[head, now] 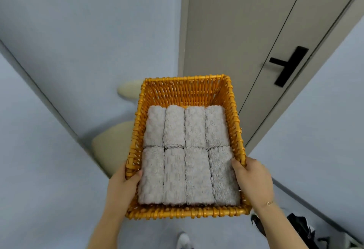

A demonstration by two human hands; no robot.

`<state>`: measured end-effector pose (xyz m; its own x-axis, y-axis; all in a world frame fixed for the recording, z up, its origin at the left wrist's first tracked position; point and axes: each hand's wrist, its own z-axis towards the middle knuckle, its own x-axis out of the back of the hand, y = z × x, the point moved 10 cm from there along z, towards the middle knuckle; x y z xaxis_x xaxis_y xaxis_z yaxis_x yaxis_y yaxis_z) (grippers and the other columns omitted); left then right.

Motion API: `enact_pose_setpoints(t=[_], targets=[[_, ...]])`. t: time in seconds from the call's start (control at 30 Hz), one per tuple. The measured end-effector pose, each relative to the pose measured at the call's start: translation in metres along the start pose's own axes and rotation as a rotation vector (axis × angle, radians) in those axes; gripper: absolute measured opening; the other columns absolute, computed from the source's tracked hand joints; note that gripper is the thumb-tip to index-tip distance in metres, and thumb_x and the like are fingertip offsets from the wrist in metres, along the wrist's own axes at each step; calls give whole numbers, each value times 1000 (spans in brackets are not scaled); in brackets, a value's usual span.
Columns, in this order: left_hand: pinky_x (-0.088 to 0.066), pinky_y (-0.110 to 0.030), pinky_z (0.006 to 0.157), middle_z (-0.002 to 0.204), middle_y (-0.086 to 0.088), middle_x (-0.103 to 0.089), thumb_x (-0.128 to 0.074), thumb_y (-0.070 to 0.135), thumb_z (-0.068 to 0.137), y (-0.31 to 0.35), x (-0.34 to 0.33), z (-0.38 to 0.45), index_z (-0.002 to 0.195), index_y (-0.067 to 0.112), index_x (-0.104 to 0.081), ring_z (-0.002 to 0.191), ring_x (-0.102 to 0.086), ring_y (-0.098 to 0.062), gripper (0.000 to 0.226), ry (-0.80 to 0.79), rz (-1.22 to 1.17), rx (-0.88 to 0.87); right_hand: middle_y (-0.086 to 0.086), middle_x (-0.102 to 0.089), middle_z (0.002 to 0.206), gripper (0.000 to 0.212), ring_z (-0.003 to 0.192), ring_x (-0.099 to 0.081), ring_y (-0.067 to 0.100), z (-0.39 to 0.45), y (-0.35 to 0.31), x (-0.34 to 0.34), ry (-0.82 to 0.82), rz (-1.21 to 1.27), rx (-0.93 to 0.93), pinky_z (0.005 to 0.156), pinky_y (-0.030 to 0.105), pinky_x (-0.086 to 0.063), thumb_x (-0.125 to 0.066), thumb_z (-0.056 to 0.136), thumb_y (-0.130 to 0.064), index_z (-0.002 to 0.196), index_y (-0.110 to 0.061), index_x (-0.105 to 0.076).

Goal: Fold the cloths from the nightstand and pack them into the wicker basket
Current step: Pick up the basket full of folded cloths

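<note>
I hold an orange wicker basket (pixel 185 87) up in front of me, off any surface. Inside lie several folded grey cloths (pixel 185 156), packed side by side in two rows. My left hand (pixel 123 184) grips the basket's left rim near the front corner, thumb inside against a cloth. My right hand (pixel 253 179) grips the right rim, thumb over the edge. A thin bracelet sits on the right wrist.
A grey door (pixel 246 32) with a black lever handle (pixel 288 65) stands ahead on the right. Pale blue walls run on both sides. Cream rounded shelves (pixel 110 146) show behind the basket's left side. A shoe (pixel 183 240) and dark items (pixel 301 229) lie on the floor below.
</note>
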<state>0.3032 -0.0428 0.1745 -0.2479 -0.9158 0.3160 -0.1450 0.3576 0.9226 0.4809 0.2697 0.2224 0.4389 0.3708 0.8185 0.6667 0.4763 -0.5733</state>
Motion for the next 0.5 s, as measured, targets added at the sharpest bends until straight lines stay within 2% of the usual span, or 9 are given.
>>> enact_pose_setpoints(t=[0.07, 0.17, 0.33, 0.43, 0.5], targets=[[-44, -35, 83, 92, 18, -61, -61, 12, 92, 18, -9, 38, 97, 40, -56, 90, -57, -15, 29, 30, -19, 5, 1, -35, 48, 48, 45, -36, 18, 46, -24, 1, 13, -4, 41, 45, 29, -25, -56, 95, -25, 57, -13, -30], [-43, -34, 81, 91, 16, -62, -61, 12, 92, 40, -14, 80, 90, 43, -55, 88, -57, -13, 31, 89, -46, 18, 0, -33, 46, 51, 44, -34, 18, 105, -61, -7, -12, -23, 88, 45, 29, -22, -56, 95, -26, 55, -13, -27], [-44, -36, 82, 94, 16, -63, -59, 11, 93, 56, -2, 138, 108, 31, -60, 91, -58, -16, 25, 222, -52, 42, 0, -27, 46, 54, 44, -29, 18, 185, -116, -43, -93, 38, 192, 46, 31, -19, -57, 95, -25, 55, -14, -23], [-45, -40, 83, 90, 14, -63, -59, 5, 91, 62, 6, 174, 98, 36, -58, 88, -58, -18, 31, 344, -38, 66, -2, -27, 46, 53, 44, -29, 16, 246, -155, -81, -155, 100, 281, 47, 31, -20, -58, 95, -24, 56, -15, -23], [-46, -41, 82, 89, 9, -64, -59, 5, 90, 66, 12, 193, 93, 33, -59, 87, -59, -19, 29, 426, -19, 101, -1, -30, 47, 50, 45, -32, 16, 283, -187, -111, -228, 119, 357, 47, 31, -22, -57, 95, -25, 56, -14, -26]])
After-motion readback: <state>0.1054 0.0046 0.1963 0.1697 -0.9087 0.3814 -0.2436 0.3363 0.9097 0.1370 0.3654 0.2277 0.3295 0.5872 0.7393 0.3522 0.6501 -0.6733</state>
